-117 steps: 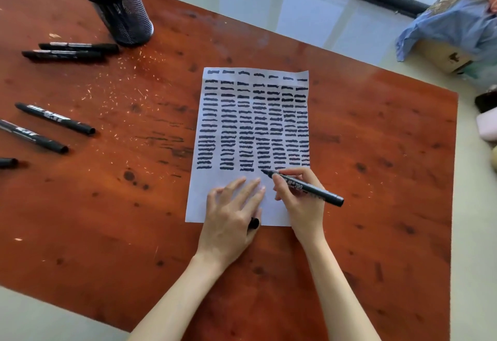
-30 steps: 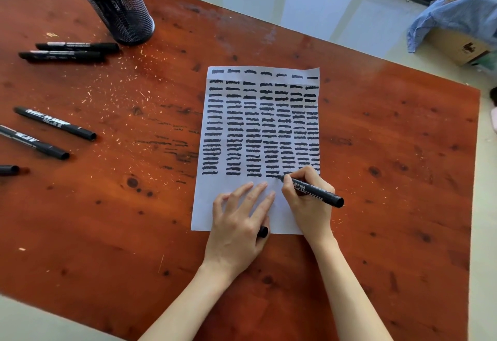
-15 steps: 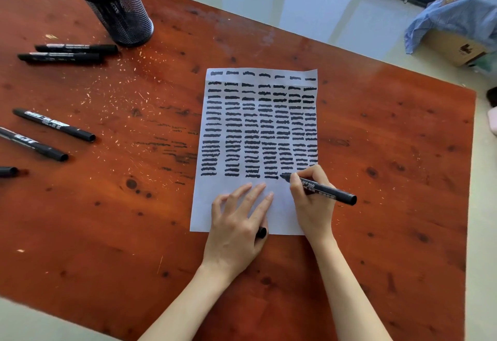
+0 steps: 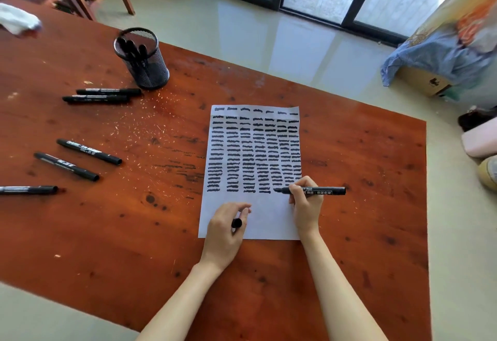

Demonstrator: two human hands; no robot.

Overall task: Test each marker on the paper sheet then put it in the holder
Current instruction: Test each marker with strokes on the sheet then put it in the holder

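The marker point(image 4: 313, 190) lies crosswise in my right hand point(image 4: 306, 203), pinched, tip leftward on the paper sheet point(image 4: 255, 222), while my left hand point(image 4: 227, 229) curls round its cap point(image 4: 236, 223), nearer to the holder point(image 4: 142, 58) far off up-left.

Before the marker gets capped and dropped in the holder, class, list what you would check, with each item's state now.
1. Test stroke on the paper sheet: ok, tip at the last row.
2. Right hand grips the marker: ok.
3. Cap in left hand: ok.
4. Holder upright: ok.
5. Room left inside the holder: cannot tell.
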